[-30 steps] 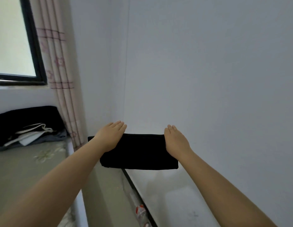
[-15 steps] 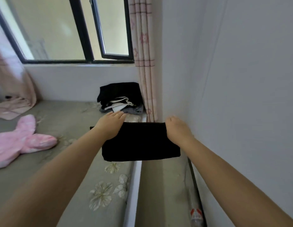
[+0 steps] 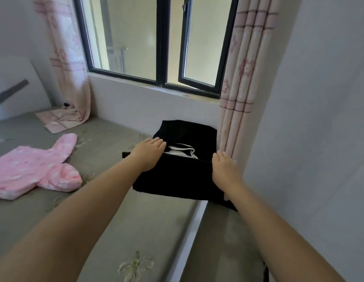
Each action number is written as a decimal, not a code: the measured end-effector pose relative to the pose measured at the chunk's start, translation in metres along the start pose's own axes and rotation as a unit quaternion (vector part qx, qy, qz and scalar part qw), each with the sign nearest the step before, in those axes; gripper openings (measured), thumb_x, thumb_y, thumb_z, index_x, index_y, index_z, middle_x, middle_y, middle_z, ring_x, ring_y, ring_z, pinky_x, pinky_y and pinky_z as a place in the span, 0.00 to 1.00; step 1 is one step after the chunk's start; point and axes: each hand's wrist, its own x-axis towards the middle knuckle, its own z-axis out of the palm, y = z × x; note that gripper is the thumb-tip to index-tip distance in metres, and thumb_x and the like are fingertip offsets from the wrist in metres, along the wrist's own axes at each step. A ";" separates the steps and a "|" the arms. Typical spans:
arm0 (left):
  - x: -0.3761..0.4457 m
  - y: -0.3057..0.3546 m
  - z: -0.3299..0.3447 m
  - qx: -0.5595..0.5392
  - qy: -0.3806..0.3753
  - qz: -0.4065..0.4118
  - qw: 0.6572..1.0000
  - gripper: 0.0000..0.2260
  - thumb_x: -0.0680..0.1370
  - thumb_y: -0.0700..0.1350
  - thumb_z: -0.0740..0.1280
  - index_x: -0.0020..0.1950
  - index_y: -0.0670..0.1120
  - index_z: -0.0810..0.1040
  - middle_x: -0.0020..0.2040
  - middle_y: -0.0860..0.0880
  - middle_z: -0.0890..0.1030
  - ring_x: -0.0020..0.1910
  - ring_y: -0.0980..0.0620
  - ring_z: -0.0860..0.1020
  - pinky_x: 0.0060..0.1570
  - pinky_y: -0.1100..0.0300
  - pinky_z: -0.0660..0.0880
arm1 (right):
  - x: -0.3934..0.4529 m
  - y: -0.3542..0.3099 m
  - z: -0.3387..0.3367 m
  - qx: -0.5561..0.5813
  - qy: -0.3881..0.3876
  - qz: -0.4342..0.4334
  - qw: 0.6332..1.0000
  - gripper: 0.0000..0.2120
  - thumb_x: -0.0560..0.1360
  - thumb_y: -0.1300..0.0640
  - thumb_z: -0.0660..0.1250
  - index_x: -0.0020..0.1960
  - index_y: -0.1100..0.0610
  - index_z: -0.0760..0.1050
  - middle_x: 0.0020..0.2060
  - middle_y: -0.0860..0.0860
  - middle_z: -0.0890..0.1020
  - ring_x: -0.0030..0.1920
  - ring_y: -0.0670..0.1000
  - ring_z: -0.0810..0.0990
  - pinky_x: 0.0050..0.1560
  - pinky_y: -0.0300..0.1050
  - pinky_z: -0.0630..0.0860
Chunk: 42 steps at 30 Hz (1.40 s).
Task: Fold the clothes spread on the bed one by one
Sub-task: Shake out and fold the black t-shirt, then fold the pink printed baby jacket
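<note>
nearest to me are my two forearms, reaching forward over the grey flowered bed [image 3: 120,224] and the gap beside it. between them i carry the folded black garment [image 3: 177,176], a flat dark rectangle whose long axis runs left to right across my view, from one hand to the other. my left hand [image 3: 148,154] lies over its left end with the fingers stretched forward on top; what the thumb does beneath i cannot tell. my right hand [image 3: 224,169] takes the right end, fingers curled down over the far edge so that it grasps the cloth. the right end hangs a little lower, with a loose corner drooping below my wrist, over the edge of the mattress.

straight ahead, just beyond my fingertips, sits the pile of folded clothes [image 3: 189,137], dark with a white-trimmed piece showing on top. it is tucked into the corner of the bed against the low wall under the window [image 3: 156,37], close beside the striped curtain [image 3: 244,88]. the garment's far edge already overlaps the near side of the pile in view, though whether it touches i cannot say. its long axis looks roughly matched to the pile's width, so i judge the move is forward and down, both hands about equally near.

off to my left, well apart, the pink garment [image 3: 34,165] lies spread and unfolded.
</note>
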 end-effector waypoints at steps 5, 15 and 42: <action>0.123 0.002 0.011 0.018 0.002 -0.003 1.000 0.25 0.80 0.38 0.50 0.75 0.41 0.45 0.76 0.45 0.49 0.75 0.49 0.47 0.72 0.58 0.45 | 0.101 0.070 0.028 -0.002 -0.005 0.003 1.000 0.24 0.78 0.66 0.52 0.73 0.64 0.52 0.73 0.60 0.56 0.74 0.57 0.52 0.73 0.48 0.50; 0.321 -0.005 0.073 -0.002 -0.069 -0.083 0.994 0.25 0.79 0.38 0.50 0.75 0.41 0.45 0.76 0.44 0.49 0.75 0.49 0.47 0.72 0.58 0.44 | 0.309 0.178 0.102 0.007 -0.057 -0.098 0.994 0.26 0.77 0.67 0.51 0.74 0.64 0.49 0.74 0.59 0.54 0.75 0.56 0.51 0.73 0.47 0.49; 0.575 -0.074 0.343 -0.159 -0.257 -0.164 0.939 0.34 0.77 0.35 0.57 0.74 0.46 0.38 0.76 0.43 0.41 0.75 0.46 0.43 0.72 0.55 0.48 | 0.550 0.170 0.372 0.028 -0.311 -0.145 0.939 0.30 0.80 0.54 0.50 0.74 0.61 0.38 0.74 0.61 0.42 0.74 0.60 0.41 0.73 0.52 0.44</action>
